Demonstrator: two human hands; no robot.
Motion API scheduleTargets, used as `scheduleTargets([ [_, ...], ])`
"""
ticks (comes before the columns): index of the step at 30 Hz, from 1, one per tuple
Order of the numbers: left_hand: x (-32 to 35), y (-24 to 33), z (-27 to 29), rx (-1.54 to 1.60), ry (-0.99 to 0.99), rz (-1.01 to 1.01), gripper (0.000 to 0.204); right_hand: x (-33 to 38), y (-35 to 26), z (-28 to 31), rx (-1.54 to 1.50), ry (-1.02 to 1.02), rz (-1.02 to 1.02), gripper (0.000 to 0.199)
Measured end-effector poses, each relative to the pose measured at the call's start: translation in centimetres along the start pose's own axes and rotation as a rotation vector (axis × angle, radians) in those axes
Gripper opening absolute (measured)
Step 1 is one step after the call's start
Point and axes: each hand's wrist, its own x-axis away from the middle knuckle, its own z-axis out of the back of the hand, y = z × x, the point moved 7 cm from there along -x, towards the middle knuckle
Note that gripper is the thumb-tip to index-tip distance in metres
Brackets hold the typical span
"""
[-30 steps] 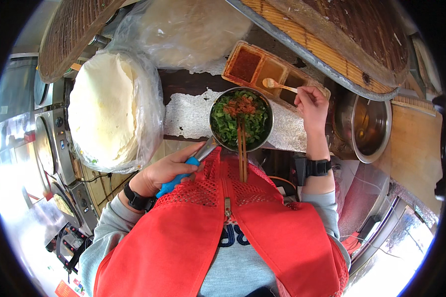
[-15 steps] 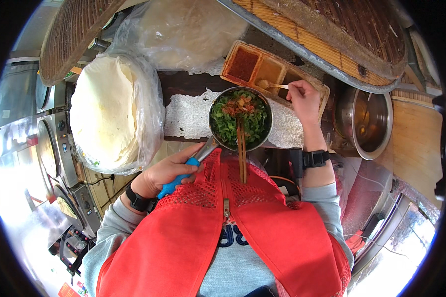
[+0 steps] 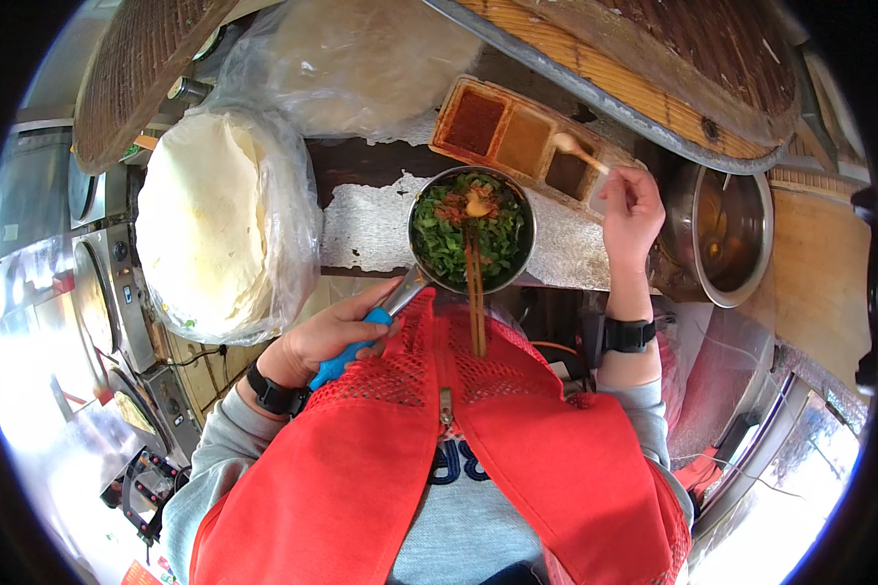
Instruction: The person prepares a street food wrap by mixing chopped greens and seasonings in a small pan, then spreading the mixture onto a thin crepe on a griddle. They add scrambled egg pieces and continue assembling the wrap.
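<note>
My left hand [image 3: 330, 338] is closed round the blue handle of a small metal pan [image 3: 531, 255]. Chopped greens [image 3: 444, 252] fill the pan, topped with reddish seasoning and a small tan heap of powder. A pair of wooden chopsticks [image 3: 476, 307] stands in the greens, tilted towards me over the near rim. Between the fingertips of my right hand [image 3: 631, 216] is a small spoon [image 3: 579, 151], its pale bowl raised over the compartments of a seasoning box [image 3: 556, 189]. Red, tan and dark seasonings lie in separate compartments.
On the left, a stack of pale flatbreads [image 3: 205, 214] sits in clear plastic. Another plastic-wrapped stack [image 3: 361, 63] lies at the back. A steel pot [image 3: 763, 239] holding liquid stands right of my right hand. Large woven lids [image 3: 678, 58] overhang the back right.
My right hand has moved right and a little nearer, lifting the spoon out of the tan seasoning. A tan heap now shows on the greens. My left hand keeps the pan nearly still.
</note>
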Motion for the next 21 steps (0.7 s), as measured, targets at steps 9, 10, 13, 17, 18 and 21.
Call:
scheduleTargets([
  [9,-1.7,0.7,-2.2,-0.084,-0.132,0.024,0.075,1.0,4.9,-0.4,0.099,-0.095,-0.142,0.005],
  [10,-1.9,0.8,-2.5,-0.075,-0.157,0.022,0.075,1.1,5.0,0.0,0.034,-0.071,-0.140,0.005],
  [13,-2.2,0.6,-2.6,-0.071,-0.146,0.062,0.074,1.5,5.7,1.5,-0.156,-0.022,-0.235,0.005],
  [17,-2.2,0.6,-2.3,-0.087,-0.130,0.071,0.074,1.8,5.7,2.9,-0.255,0.015,-0.255,0.005],
  [18,-2.2,0.5,-2.2,-0.096,-0.131,0.069,0.074,1.8,5.6,3.2,-0.225,0.018,-0.242,0.004],
  [21,-2.1,0.4,-2.0,-0.102,-0.106,0.078,0.074,1.8,5.6,3.6,-0.159,0.040,-0.191,0.004],
])
